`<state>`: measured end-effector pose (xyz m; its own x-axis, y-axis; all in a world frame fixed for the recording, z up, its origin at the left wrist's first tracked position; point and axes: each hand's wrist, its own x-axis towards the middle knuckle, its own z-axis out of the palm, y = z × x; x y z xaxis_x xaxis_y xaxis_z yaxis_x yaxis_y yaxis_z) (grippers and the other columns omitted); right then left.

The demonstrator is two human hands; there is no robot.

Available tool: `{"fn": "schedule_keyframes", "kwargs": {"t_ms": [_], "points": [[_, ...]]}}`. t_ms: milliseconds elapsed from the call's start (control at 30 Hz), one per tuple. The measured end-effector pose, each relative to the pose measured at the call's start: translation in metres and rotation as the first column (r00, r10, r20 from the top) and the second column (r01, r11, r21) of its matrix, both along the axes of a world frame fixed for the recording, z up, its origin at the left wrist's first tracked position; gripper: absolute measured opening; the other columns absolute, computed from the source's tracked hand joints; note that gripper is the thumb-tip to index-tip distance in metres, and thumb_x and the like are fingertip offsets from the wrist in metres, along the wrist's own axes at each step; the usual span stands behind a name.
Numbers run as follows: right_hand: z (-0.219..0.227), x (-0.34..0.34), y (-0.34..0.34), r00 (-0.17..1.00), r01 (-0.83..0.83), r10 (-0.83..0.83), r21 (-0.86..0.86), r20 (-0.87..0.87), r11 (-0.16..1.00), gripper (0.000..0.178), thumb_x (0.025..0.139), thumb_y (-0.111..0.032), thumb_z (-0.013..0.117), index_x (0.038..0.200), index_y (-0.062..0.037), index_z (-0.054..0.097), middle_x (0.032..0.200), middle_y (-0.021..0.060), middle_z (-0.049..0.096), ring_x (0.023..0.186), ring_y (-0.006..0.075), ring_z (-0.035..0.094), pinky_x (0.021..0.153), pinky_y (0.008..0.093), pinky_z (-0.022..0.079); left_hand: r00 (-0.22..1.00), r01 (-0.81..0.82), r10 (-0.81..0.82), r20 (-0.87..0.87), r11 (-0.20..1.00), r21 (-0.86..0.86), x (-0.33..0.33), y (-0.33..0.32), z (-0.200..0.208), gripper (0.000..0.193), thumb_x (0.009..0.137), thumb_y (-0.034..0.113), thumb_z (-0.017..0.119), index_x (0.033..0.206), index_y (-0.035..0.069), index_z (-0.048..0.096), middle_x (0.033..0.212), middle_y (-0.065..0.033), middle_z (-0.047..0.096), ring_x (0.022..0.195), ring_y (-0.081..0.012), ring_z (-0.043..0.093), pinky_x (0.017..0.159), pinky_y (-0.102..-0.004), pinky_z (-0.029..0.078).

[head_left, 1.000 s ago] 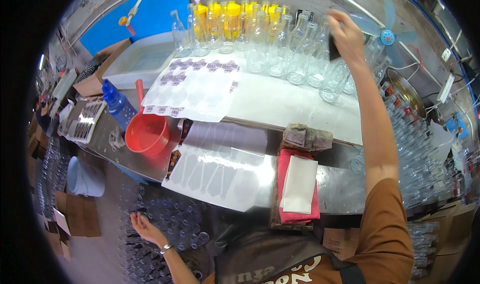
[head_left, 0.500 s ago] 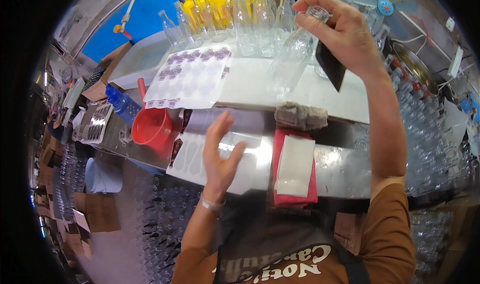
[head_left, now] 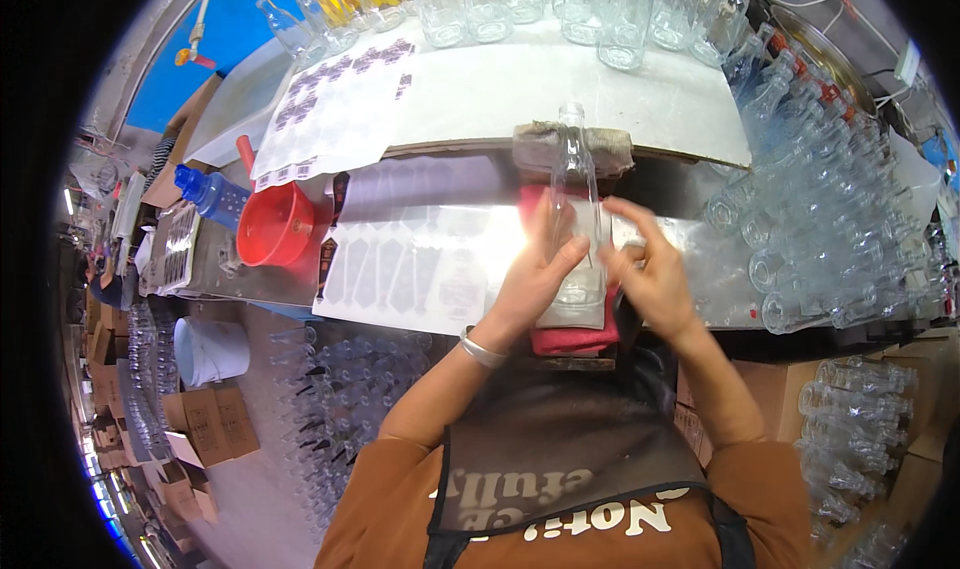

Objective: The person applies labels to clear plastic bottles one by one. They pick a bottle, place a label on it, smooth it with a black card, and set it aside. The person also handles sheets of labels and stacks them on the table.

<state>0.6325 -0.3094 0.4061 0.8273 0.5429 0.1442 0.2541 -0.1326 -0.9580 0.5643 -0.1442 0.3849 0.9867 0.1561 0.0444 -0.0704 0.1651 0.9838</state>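
Observation:
A clear glass bottle lies on a padded rest, its neck over a rolled grey cloth and its base toward me. My left hand is closed around the bottle's left side, thumb on the glass. At the bottle's right side is my right hand, blurred, with curled fingers near the glass. Under its palm shows part of a dark flat piece, mostly hidden. Beneath the bottle are a folded white cloth and a red cloth.
Sheets of bottle-shaped labels lie left, beside a red dipper and a blue bottle. Several clear bottles stand on the white board at the back. Many bottles are stacked at right.
My right hand has brought the bottle down from the back board to the padded rest. My left hand, formerly empty and spread, has moved right and closed on the bottle.

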Motion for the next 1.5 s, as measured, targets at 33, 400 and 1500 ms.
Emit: {"fn": "schedule_keyframes", "kwargs": {"t_ms": [33,400,1500], "points": [[-0.014,-0.016,-0.005,1.000,0.015,-0.015,-0.045,-0.005,0.999,0.047,0.095,-0.009,0.061,0.139,0.0024,0.049,0.104,0.0086,0.069,0.065,0.0069,0.059,0.060,0.0235,0.050,1.000,-0.026,0.026,0.005,0.997,0.073,-0.001,-0.001,0.000,0.073,0.100,0.016,0.054,0.157,-0.004,0.013,0.159,-0.0204,0.026,0.147,-0.0277,0.027,0.118,-0.0373,0.025],[-0.018,-0.038,-0.001,0.983,0.050,-0.056,-0.040,-0.173,0.998,0.046,0.099,-0.012,0.055,0.142,0.0009,0.048,0.118,0.0130,0.068,0.063,0.0110,0.060,0.061,0.0283,0.051,0.995,-0.067,0.055,0.089,0.987,0.144,-0.015,-0.005,-0.002,0.076,0.099,0.015,0.056,0.157,-0.002,0.009,0.163,-0.0233,0.014,0.151,-0.0325,0.018,0.121,-0.0419,0.020],[-0.032,-0.003,-0.039,0.978,0.169,-0.155,0.093,-0.140,0.981,0.024,0.102,-0.016,0.055,0.118,-0.0006,0.064,0.094,0.0069,0.069,0.060,0.0037,0.052,0.054,0.0170,0.037,0.808,-0.158,0.585,0.067,0.106,0.982,-0.148,0.184,-0.047,0.063,0.089,0.029,0.068,0.139,-0.003,0.046,0.133,-0.0241,0.057,0.124,-0.0410,0.053,0.104,-0.0448,0.043]]}}
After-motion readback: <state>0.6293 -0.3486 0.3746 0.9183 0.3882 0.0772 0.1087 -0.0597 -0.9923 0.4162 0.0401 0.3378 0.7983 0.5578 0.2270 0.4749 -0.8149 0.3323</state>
